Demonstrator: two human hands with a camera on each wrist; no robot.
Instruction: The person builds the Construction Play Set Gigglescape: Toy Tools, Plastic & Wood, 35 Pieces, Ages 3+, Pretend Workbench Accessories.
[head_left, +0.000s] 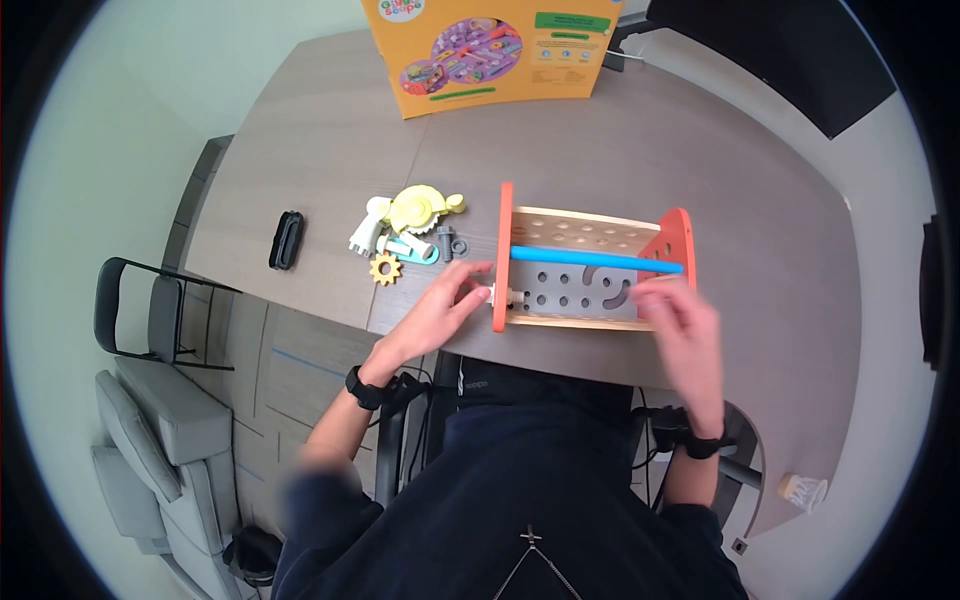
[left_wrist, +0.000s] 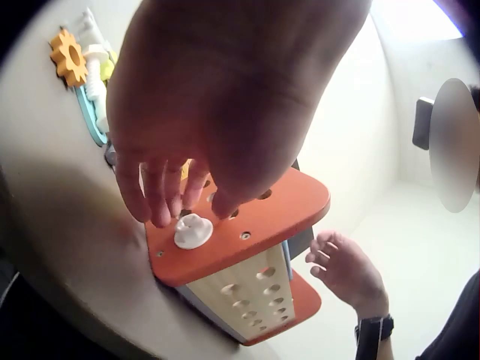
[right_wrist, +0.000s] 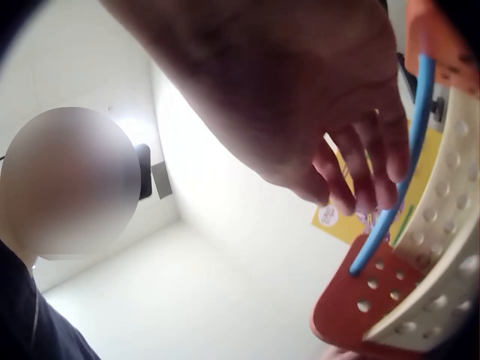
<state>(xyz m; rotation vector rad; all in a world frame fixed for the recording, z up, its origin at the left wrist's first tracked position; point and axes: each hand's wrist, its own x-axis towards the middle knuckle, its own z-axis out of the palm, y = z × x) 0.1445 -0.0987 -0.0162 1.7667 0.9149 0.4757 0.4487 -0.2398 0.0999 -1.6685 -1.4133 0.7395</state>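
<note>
A toy toolbox with red-orange end panels (head_left: 503,225), perforated wooden sides (head_left: 585,228) and a blue rod handle (head_left: 590,259) stands in front of me. My left hand (head_left: 437,308) is at its left end panel, fingers and thumb relaxed around a white plastic screw (head_left: 515,297). The broad screw head (left_wrist: 193,232) sits against the panel's outer face, right by the fingertips; its shank pokes inside the box. Over the right end, my right hand (head_left: 685,325) hovers blurred with loosely bent fingers and nothing in them, also visible in the right wrist view beside the rod.
Left of the box lie an orange gear (head_left: 385,268), a yellow toy saw piece (head_left: 417,208), a grey bolt (head_left: 445,243) and other toy parts. Farther left is a black case (head_left: 286,240). A yellow printed carton (head_left: 500,60) stands at the back; a cup (head_left: 803,492) sits at right.
</note>
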